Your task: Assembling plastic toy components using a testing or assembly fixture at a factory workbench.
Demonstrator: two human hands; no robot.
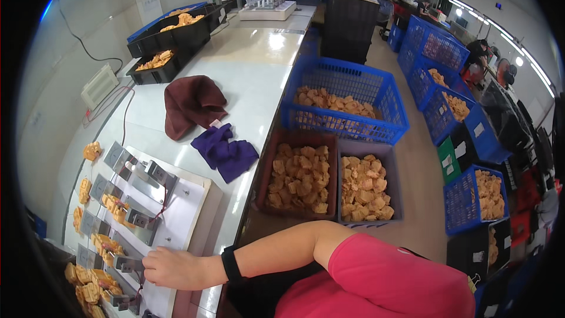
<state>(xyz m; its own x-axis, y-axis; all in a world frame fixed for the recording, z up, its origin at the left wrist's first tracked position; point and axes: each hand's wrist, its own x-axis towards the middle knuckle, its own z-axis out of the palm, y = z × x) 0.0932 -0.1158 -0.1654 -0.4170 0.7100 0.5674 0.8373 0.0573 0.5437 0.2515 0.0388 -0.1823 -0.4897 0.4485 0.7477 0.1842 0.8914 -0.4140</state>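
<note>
My right hand [176, 268] reaches in from the right, a black band round its wrist. Its fingers are curled against the end of a small grey metal block [128, 264] on a white fixture board [191, 218]; what they grip is hidden. Several such metal clamps stand in a row on the board. Yellowish-tan moulded pieces [107, 248] sit at the clamps nearest the hand, and another piece [116, 207] sits at a clamp farther up. The topmost clamp [147, 182] has a pale rod beside it. More tan pieces [88, 285] are heaped at the lower left. My left hand is out of sight.
A brown cloth [191, 106] and a purple cloth [225, 152] lie on the table. Black bins [176, 41] hold pieces at the back left. Right of the table stand a blue crate [347, 123], a brown crate [263, 194] and a grey crate [393, 171], all holding tan pieces.
</note>
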